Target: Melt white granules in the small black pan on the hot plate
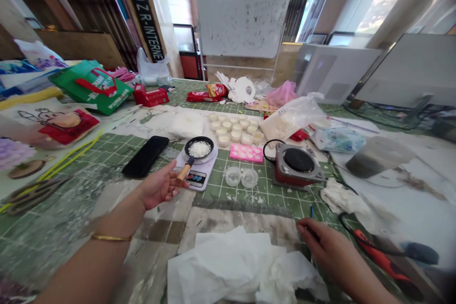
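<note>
Currently the left hand (162,185) is at the wooden handle (185,171) of a small black pan (187,145), its palm turned partly up and the fingers loosely curled by the handle's end; whether they grip it firmly I cannot tell. The pan sits on a pale scale (211,168) left of the middle of the table (219,197) and holds white flakes (200,149). A dark phone (145,156) lies to the left of the scale, with a pair of scissors (39,192) at the far left side. Right of the pan is a pink mould (245,153) with whitish fillings, and on its near side two clear round dishes (241,177) stand side by side. Beyond the mould, cups (235,128) of pale contents are grouped together. A small hot plate (299,159) stands farther right. The right hand (320,240) is low over the near right part, fingers bent inward beside a thin blue-tipped item (311,211); whether it pinches that item I cannot tell. White paper sheets (228,266) lie at the near edge between the two forearms.
</note>
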Demonstrator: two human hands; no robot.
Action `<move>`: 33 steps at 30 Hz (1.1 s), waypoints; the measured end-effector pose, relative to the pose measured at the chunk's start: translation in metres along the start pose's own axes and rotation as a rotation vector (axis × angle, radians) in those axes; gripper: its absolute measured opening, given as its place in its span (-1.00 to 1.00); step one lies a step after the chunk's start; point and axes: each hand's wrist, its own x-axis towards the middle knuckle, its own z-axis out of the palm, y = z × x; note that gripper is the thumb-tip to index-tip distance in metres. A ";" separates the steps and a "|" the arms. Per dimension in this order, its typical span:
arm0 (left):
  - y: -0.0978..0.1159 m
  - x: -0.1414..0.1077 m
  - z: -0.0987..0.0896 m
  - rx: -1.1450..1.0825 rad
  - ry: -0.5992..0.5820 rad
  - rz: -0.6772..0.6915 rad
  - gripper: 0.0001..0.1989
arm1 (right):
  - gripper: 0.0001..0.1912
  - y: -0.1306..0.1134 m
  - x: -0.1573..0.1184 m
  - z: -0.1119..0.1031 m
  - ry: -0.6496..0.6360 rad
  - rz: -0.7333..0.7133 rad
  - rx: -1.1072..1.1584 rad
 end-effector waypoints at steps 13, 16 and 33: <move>-0.010 0.014 0.016 -0.071 -0.022 0.137 -0.73 | -0.64 -0.001 -0.004 -0.002 -0.041 0.000 -0.009; -0.007 0.010 0.015 -0.056 0.008 0.162 -0.71 | -0.65 -0.005 -0.004 -0.004 -0.044 -0.003 -0.009; 0.024 -0.044 0.063 0.190 -0.159 0.093 -0.78 | -0.65 -0.005 -0.008 -0.005 -0.042 -0.008 0.011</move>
